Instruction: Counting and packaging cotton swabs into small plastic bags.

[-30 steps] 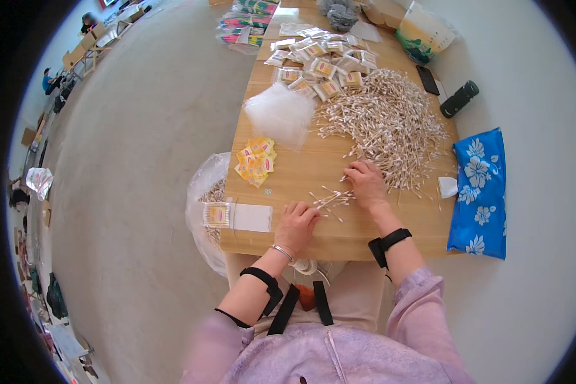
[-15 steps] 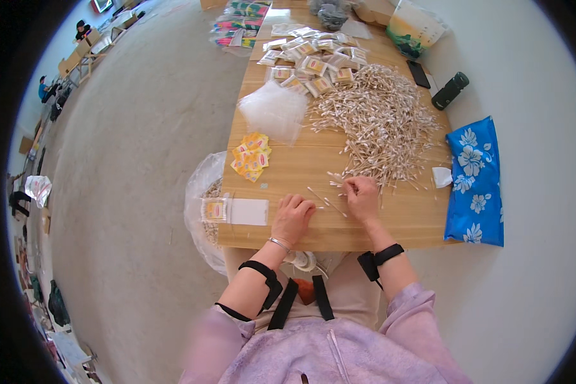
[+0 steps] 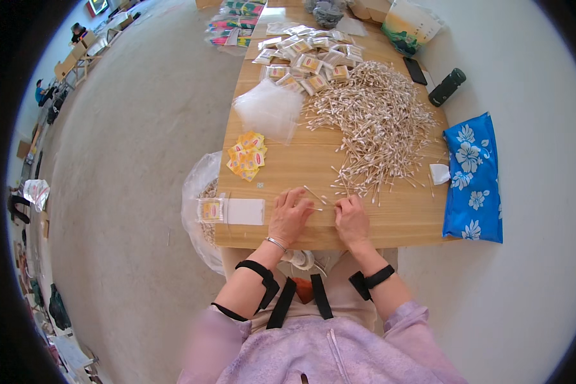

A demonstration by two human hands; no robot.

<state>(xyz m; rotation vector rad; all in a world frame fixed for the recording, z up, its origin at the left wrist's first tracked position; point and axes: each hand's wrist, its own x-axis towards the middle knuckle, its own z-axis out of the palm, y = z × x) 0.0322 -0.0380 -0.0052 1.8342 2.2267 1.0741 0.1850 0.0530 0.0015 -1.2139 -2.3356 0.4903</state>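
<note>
Cotton swabs [image 3: 390, 128] with white tips lie in a big heap on the wooden table. Just left of the table's front middle, my left hand [image 3: 289, 215] rests with thumb and forefinger apart. A few loose swabs [image 3: 313, 193] lie beside those fingertips. My right hand [image 3: 352, 219] is closed at the heap's near edge, its fingertips pinched around cotton swabs that are mostly hidden. Left of my left hand are a white rectangular card or box [image 3: 246, 212] and a clear pack of swabs with a yellow label [image 3: 210, 210].
Yellow-orange labels [image 3: 246, 156] and clear plastic bags [image 3: 269, 110] lie along the table's left side. Filled swab packs [image 3: 307, 61] are piled behind. At right are a blue floral tissue pack [image 3: 472, 179], a dark bottle [image 3: 447, 87] and a phone [image 3: 415, 71]. A plastic sack [image 3: 194, 198] hangs by the left edge.
My right hand has moved left and toward me, closer to my left hand. Swabs near its fingers have shifted or become hidden. The left hand's thumb and forefinger have spread apart.
</note>
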